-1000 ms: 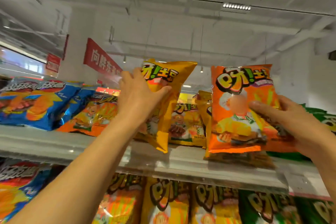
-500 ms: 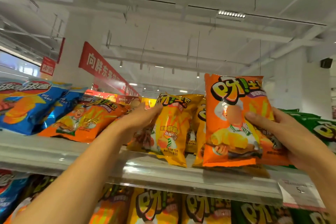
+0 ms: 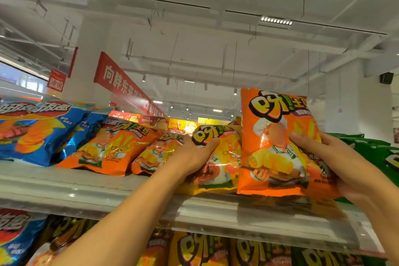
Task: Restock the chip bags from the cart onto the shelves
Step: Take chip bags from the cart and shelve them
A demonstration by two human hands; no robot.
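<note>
Orange foil catches the store light on the chip bag (image 3: 274, 149) that the right hand (image 3: 336, 164) holds upright at the front edge of the top shelf (image 3: 86, 190), thumb across the printed face and fingers hidden behind, a firm grip round the bag's right side; it looks as if the bag is kept standing so it can be slid in face-out. The left hand (image 3: 192, 155) lies over a yellow bag (image 3: 218, 157) just beside it, fingers curved over its top and left side, apparently pushing it back and down into its row to make room; whether the thumb pinches the pack I cannot tell. That yellow bag leans backward on the shelf, touching the orange one. Both packs are puffed, glossy and crinkled, with bold cartoon lettering and a chef figure. To the left lie more orange bags (image 3: 112, 149) and blue bags (image 3: 38, 129), tilted back; green bags (image 3: 375, 153) sit to the right. A lower shelf holds further yellow packs (image 3: 198, 250). No cart shows.
</note>
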